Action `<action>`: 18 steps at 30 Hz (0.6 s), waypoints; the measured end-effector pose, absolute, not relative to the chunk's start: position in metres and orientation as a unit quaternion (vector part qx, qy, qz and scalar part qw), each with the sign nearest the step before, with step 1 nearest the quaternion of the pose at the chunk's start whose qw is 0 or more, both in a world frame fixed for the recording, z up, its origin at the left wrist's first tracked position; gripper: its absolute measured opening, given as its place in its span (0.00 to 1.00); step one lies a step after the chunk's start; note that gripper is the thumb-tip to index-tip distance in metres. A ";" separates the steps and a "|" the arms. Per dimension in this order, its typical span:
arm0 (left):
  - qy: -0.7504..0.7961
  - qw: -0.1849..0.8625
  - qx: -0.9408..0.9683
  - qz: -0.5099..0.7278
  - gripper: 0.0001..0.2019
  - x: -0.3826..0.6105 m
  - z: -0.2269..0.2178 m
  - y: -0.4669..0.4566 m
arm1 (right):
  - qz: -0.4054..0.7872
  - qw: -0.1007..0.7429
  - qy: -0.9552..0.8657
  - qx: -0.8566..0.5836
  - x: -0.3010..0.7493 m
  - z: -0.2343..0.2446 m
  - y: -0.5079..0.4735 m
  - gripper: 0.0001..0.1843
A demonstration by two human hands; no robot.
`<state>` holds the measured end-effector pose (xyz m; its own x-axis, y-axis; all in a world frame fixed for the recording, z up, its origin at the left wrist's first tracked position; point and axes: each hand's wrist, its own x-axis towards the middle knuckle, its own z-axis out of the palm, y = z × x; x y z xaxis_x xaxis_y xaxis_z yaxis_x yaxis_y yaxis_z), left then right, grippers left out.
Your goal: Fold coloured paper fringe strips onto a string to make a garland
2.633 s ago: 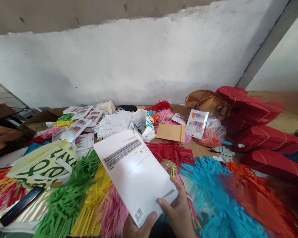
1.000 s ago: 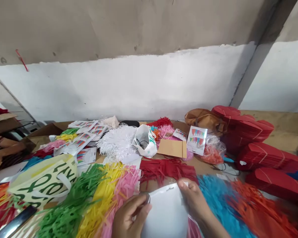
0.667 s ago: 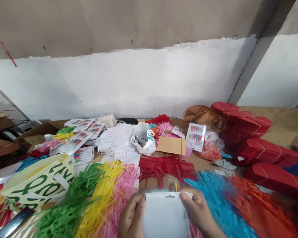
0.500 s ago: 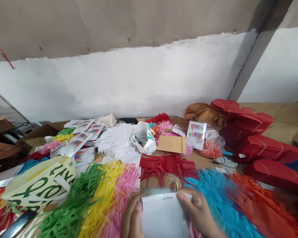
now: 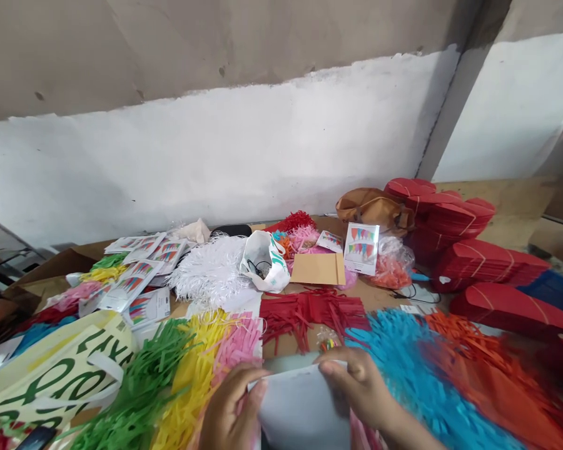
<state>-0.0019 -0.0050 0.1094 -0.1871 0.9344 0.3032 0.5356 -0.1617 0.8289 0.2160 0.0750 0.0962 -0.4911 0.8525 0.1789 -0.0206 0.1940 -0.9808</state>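
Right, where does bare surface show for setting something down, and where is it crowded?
Small brown patches show between the dark-red fringe and held white sheet, and between that fringe and the clear bag. The left is crowded: printed packs overlap; green fringe adjoins yellow fringe.

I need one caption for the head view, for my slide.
Left hand and right hand hold a white card near its top edge amid colourful fringes.

You hold a flat white card (image 5: pixel 304 406) on the near side of the dark red fringe (image 5: pixel 314 310), its left corner in your left hand (image 5: pixel 234 409), its right in your right hand (image 5: pixel 356 384). Its plain face is turned to you, top edge slanting slightly.
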 end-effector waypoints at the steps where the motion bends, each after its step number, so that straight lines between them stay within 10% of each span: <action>1: 0.611 0.209 0.626 0.437 0.12 -0.008 0.113 -0.003 | 0.544 0.389 -0.673 -0.315 0.215 0.097 0.076 0.28; 18: 0.567 0.196 0.768 0.223 0.16 -0.021 0.116 0.000 | 0.569 0.351 -0.680 -0.301 0.197 0.080 0.070 0.33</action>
